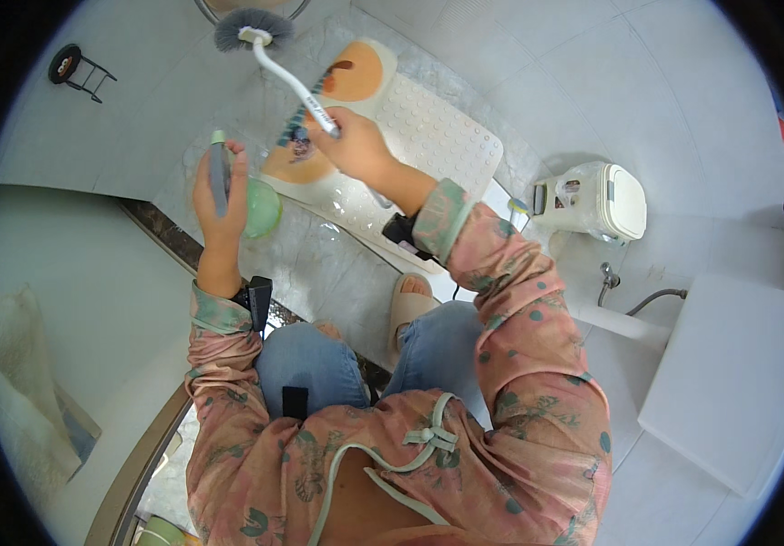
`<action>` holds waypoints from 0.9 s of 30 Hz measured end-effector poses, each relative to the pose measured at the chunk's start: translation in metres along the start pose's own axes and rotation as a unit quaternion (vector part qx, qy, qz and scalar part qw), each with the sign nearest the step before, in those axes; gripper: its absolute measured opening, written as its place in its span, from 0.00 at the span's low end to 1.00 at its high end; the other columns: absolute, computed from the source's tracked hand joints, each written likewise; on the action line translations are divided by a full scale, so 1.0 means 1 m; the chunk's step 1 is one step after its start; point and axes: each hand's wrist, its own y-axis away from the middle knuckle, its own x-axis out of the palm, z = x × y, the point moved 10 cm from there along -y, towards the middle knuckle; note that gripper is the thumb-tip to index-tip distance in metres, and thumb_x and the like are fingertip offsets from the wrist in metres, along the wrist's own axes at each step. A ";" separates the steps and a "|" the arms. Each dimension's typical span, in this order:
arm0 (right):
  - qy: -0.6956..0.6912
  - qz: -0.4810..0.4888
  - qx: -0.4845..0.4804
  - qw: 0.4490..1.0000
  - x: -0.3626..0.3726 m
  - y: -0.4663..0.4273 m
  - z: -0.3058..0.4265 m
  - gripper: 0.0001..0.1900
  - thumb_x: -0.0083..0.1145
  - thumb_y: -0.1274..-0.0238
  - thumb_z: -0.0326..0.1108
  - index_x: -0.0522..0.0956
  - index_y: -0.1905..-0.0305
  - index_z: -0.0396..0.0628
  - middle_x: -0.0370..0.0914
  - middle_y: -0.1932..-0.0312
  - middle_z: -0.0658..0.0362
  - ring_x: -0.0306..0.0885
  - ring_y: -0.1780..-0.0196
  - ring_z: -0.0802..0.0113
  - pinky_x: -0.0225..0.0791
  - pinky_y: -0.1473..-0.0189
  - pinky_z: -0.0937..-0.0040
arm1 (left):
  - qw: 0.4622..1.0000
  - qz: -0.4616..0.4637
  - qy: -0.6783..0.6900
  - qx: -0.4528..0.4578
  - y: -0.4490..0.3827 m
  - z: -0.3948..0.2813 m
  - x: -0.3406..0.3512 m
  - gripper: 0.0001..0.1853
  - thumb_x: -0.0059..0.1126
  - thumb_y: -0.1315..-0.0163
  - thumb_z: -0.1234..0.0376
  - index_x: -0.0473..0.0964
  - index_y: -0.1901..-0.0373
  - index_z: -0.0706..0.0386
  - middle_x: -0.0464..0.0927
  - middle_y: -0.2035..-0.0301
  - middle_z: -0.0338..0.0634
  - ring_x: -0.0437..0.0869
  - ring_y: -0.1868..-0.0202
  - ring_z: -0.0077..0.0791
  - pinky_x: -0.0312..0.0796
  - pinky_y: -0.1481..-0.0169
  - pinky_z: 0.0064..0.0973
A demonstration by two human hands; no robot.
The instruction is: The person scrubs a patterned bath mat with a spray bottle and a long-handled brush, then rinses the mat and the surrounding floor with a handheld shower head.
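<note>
In my right hand (358,147) is the white handle of a toilet brush (293,82), gripped near its end. Its round head of grey bristles points away from me, up and to the left. My left hand (221,184) holds a slim grey object (218,170) with a pale green end; its exact kind is unclear. A green plastic basin (263,208) shows partly behind that hand. Beneath my right hand lies a white rubber bath mat (443,123) with raised dots. An orange cartoon print (358,72) covers its left part, and its surface looks wet.
To the right stands a white lidded bin (624,201) with a plastic bag. A tap valve (609,276) and hose sit near a white cabinet (720,389). A dark metal door track (166,232) crosses the wet tiled floor (317,273). A black hook (67,65) hangs on the left wall.
</note>
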 end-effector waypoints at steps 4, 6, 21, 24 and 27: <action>-0.033 -0.022 0.090 0.995 -0.061 0.013 -0.037 0.18 0.55 0.41 0.41 0.74 0.49 0.43 0.73 0.78 0.61 0.70 0.82 0.76 0.65 0.80 0.75 | 0.993 0.104 -0.020 -0.044 0.013 0.027 0.031 0.12 0.56 0.39 0.65 0.74 0.58 0.63 0.79 0.65 0.40 0.78 0.63 0.22 0.69 0.57 0.21; 0.004 -0.067 0.107 0.992 -0.112 0.024 -0.058 0.18 0.54 0.40 0.41 0.74 0.50 0.42 0.72 0.78 0.62 0.68 0.84 0.78 0.63 0.82 0.77 | 0.990 0.130 -0.012 -0.046 0.019 0.037 0.051 0.13 0.57 0.40 0.65 0.74 0.58 0.63 0.79 0.65 0.40 0.78 0.63 0.23 0.69 0.57 0.21; 0.276 -0.083 0.314 0.904 -0.125 0.122 -0.390 0.22 0.38 0.34 0.46 0.75 0.63 0.35 0.78 0.69 0.40 0.77 0.62 0.44 0.68 0.57 0.49 | 0.935 0.309 -0.038 -0.169 0.092 0.162 0.213 0.14 0.52 0.36 0.60 0.74 0.62 0.63 0.79 0.69 0.42 0.79 0.64 0.23 0.69 0.57 0.22; 0.255 0.038 0.233 0.938 0.001 0.106 -0.379 0.24 0.32 0.33 0.49 0.73 0.59 0.37 0.78 0.69 0.40 0.77 0.61 0.43 0.68 0.56 0.48 | 0.932 0.292 -0.082 -0.197 0.097 0.196 0.210 0.14 0.52 0.37 0.59 0.74 0.64 0.63 0.78 0.73 0.40 0.78 0.67 0.24 0.69 0.59 0.21; 0.262 0.226 0.116 0.931 0.094 0.093 -0.335 0.25 0.29 0.33 0.51 0.73 0.57 0.40 0.78 0.68 0.42 0.77 0.61 0.44 0.68 0.56 0.49 | 0.928 0.270 -0.104 -0.234 0.104 0.242 0.179 0.15 0.52 0.37 0.59 0.74 0.64 0.63 0.76 0.75 0.40 0.77 0.69 0.23 0.69 0.61 0.22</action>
